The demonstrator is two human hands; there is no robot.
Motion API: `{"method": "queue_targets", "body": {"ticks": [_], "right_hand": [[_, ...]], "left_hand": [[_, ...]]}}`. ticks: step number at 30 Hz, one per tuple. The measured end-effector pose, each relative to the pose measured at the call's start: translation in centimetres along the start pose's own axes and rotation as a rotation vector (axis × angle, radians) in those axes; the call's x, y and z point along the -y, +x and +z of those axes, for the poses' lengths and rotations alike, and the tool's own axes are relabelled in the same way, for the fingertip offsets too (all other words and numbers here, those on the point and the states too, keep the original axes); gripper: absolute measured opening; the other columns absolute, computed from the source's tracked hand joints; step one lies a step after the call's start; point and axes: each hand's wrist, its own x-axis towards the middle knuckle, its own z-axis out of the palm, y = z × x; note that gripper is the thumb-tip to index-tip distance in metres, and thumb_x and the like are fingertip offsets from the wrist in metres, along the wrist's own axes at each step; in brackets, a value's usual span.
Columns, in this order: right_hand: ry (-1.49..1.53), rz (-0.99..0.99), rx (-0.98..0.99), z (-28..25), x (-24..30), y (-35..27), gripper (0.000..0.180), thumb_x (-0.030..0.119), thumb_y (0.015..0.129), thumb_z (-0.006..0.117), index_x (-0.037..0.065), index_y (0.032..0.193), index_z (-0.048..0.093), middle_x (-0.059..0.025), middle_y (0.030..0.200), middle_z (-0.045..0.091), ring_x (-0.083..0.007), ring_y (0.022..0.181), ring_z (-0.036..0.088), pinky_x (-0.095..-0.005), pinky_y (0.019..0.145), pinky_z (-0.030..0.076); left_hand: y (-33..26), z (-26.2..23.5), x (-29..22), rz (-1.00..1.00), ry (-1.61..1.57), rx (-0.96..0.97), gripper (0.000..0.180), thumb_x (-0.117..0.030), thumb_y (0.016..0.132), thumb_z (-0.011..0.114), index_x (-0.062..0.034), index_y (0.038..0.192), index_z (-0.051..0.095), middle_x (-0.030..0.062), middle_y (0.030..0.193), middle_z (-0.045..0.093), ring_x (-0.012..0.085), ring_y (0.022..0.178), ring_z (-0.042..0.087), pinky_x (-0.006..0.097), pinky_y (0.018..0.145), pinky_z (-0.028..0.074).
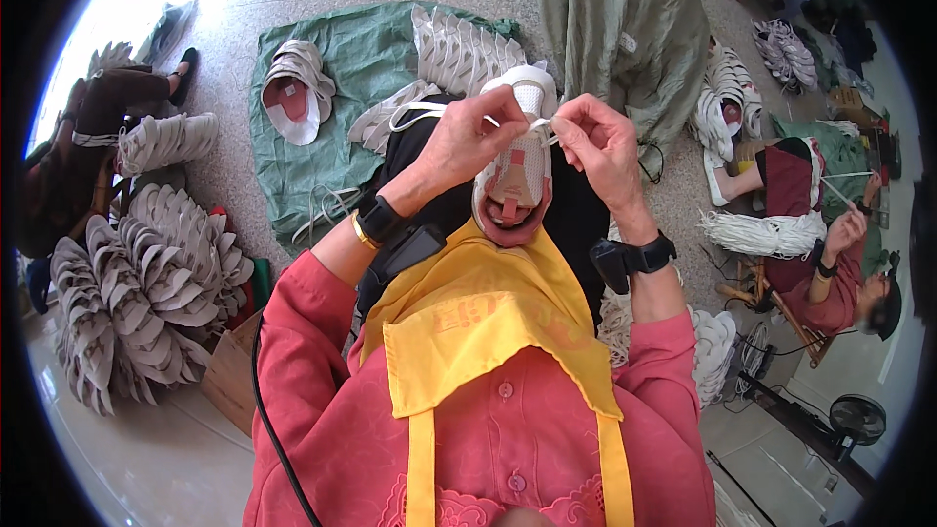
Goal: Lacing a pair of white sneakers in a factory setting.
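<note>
Shoe (515, 176), white mesh toe with pinkish panels and dusty-red lining, held upright over the person's lap just above the yellow apron (478, 312). Long axis runs 12 to 6 o'clock: toe at 12, open collar at 6, facing the wearer.

Lace (429, 111), flat and white, crossing the upper part of the shoe near the toe; a loop trails off toward 9 o'clock past the left hand.

Left hand (467, 141), at 9 o'clock of the shoe, fingers curled closed against its side and over the lace; thumb and fingertips appear to pinch the lace, though the exact contact is partly hidden. Dark band and yellow bangle on the wrist.

Right hand (600, 141), at 3 o'clock of the shoe, thumb and forefinger pinched shut on the lace end just beside the upper eyelets, other fingers loosely folded. Dark band on the wrist.

Relation: both hands meet at the toe-end eyelets, at roughly 12 o'clock of the shoe's middle; the right fingertips sit nearer the lace end, the left hand steadies the body.

Surroundings: green sheet (332, 88) on the floor at 11 o'clock with stacked shoe uppers (293, 88); large fanned pile of grey uppers (146, 283) at 9 o'clock; another seated person (820, 234) at 3 o'clock beside a bundle of white laces (761, 232).
</note>
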Motion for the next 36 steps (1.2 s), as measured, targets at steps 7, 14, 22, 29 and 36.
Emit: {"method": "queue_targets", "body": {"ticks": [7,14,22,29,36], "right_hand": [[0.033,0.0,0.083,0.0,-0.2,-0.2,0.009,0.01,0.1,0.067,0.004,0.094,0.065,0.0046,0.08,0.063,-0.0021,0.064,0.055,-0.0198,0.058,0.046],[0.07,0.009,0.115,0.4,-1.1,-0.7,0.007,0.008,0.101,0.065,0.004,0.096,0.064,0.0037,0.081,0.063,-0.0028,0.066,0.057,-0.0206,0.059,0.048],[0.328,0.056,0.029,1.2,-1.6,-2.4,0.017,0.019,0.107,0.058,0.004,0.097,0.057,-0.0017,0.087,0.068,-0.0058,0.066,0.059,-0.0217,0.059,0.05],[0.06,0.182,-0.003,-2.8,-4.5,-4.5,0.013,0.012,0.108,0.048,0.007,0.096,0.05,0.0021,0.072,0.053,-0.0056,0.057,0.049,-0.0212,0.05,0.04],[0.446,0.311,-0.542,-25.6,-10.7,-18.7,0.004,0.007,0.105,0.048,0.007,0.109,0.05,0.0015,0.078,0.049,-0.0049,0.062,0.044,-0.0208,0.051,0.034]], "left_hand": [[1.1,0.2,0.2,-0.014,-0.105,0.188,0.007,-0.002,0.093,0.065,-0.0006,0.097,0.06,0.0059,0.084,0.067,0.0119,0.08,0.067,0.03,0.074,0.057],[1.7,0.0,1.0,0.054,-0.058,0.315,0.01,-0.003,0.094,0.064,-0.0022,0.102,0.058,0.0001,0.085,0.062,0.0077,0.082,0.061,0.028,0.075,0.053],[0.9,1.0,2.0,-0.162,-0.36,0.103,0.011,-0.011,0.102,0.064,-0.002,0.101,0.057,0.0002,0.085,0.064,0.0052,0.077,0.059,0.024,0.069,0.051],[-1.7,-2.5,1.4,-0.225,-0.45,0.044,0.013,-0.016,0.104,0.063,-0.0061,0.096,0.057,-0.0005,0.084,0.061,0.0055,0.068,0.051,0.021,0.062,0.042],[-14.5,-26.7,4.0,-0.341,-0.446,-0.564,0.016,-0.022,0.103,0.063,-0.0084,0.096,0.065,-0.0019,0.086,0.062,0.0033,0.065,0.049,0.019,0.06,0.04]]}}
